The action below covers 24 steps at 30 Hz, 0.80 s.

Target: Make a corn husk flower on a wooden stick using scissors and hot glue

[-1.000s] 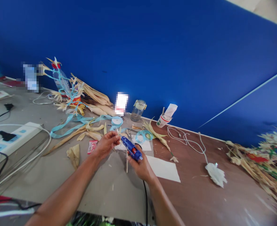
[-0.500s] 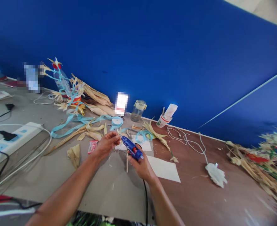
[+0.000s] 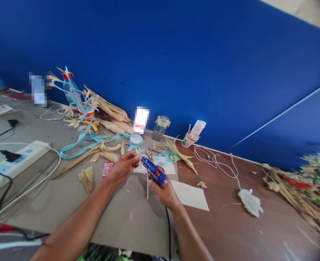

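Note:
My right hand [image 3: 164, 192] is wrapped round a blue glue gun [image 3: 152, 170], whose nozzle points up and left. A black cord hangs from beneath that hand. Close to the nozzle, the fingers of my left hand [image 3: 126, 165] pinch a small pale piece of corn husk [image 3: 137, 152]; its far end is too small to make out. A thin stick [image 3: 147, 189] shows just left of my right hand. Behind both hands lie a loop of light blue ribbon [image 3: 167, 157] and a ribbon roll [image 3: 136, 140].
A white power strip [image 3: 15, 163] with cables lies at left. Dried husks [image 3: 109, 108] and a bottle [image 3: 71, 94] stand near the blue wall. Further right are a lidded jar [image 3: 160, 128], a paper cup [image 3: 189, 139], white paper [image 3: 191, 195] and husk flowers [image 3: 316, 168].
Both hands keep nearly the same pose, with the glue gun nozzle still beside the pinched husk piece. The whole view has shifted very slightly.

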Each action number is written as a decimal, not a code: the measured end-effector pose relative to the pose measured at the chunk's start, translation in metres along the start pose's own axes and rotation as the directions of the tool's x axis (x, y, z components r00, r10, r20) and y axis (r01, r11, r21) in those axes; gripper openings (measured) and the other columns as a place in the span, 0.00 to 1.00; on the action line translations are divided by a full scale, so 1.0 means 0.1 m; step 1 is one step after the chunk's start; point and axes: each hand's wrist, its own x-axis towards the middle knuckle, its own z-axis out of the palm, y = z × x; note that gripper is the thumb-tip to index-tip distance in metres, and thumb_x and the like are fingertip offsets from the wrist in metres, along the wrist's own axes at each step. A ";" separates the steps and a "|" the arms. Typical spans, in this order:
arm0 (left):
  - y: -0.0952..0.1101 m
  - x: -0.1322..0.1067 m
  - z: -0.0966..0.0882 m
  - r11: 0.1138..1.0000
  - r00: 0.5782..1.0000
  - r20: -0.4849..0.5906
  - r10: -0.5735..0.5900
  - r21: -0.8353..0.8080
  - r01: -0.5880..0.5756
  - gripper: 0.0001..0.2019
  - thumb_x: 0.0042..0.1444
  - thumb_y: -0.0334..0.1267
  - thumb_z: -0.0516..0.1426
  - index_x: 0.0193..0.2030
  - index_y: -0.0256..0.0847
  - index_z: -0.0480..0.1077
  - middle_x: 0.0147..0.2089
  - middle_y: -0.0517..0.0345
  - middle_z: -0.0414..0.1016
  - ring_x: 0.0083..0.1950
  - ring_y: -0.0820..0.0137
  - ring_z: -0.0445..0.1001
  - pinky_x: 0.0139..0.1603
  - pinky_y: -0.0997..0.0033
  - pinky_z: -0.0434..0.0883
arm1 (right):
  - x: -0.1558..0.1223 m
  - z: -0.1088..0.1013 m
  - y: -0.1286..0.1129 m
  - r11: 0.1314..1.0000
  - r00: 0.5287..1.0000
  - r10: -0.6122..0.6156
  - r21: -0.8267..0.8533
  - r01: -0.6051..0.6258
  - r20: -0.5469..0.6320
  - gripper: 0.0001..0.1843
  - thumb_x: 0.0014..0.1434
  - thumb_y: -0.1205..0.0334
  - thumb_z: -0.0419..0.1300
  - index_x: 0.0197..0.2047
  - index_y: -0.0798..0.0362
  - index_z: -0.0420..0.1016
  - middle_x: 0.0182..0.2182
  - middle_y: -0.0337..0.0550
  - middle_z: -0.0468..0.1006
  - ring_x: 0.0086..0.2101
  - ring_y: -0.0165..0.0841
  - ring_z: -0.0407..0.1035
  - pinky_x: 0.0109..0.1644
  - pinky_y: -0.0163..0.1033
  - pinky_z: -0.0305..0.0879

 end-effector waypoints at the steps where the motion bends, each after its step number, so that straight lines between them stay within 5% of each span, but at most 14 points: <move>1: 0.00 0.00 0.00 1.000 1.000 0.001 -0.001 -0.001 0.001 0.13 0.40 0.37 0.68 0.29 0.37 0.70 0.26 0.62 0.72 0.25 0.78 0.70 0.29 0.78 0.66 | 0.00 0.00 0.01 1.000 1.000 0.001 0.000 -0.001 0.004 0.15 0.55 0.57 0.60 0.46 0.50 0.64 0.39 0.42 0.74 0.33 0.31 0.70 0.32 0.33 0.67; 16: 0.02 -0.02 0.03 1.000 0.999 -0.030 -0.013 -0.003 0.013 0.13 0.39 0.37 0.69 0.28 0.37 0.70 0.24 0.63 0.72 0.24 0.78 0.70 0.29 0.79 0.66 | 0.00 -0.01 -0.08 0.993 0.998 -0.058 -0.103 0.058 0.001 0.15 0.55 0.60 0.60 0.46 0.51 0.65 0.38 0.43 0.72 0.40 0.34 0.69 0.45 0.38 0.68; 24: 0.05 -0.03 0.06 1.000 1.000 -0.014 -0.017 -0.012 0.017 0.15 0.37 0.37 0.69 0.26 0.36 0.69 0.25 0.61 0.73 0.25 0.78 0.70 0.29 0.78 0.67 | 0.00 -0.03 -0.02 1.000 1.000 -0.003 -0.021 0.003 0.001 0.15 0.55 0.58 0.60 0.46 0.50 0.64 0.39 0.42 0.73 0.35 0.31 0.69 0.38 0.35 0.68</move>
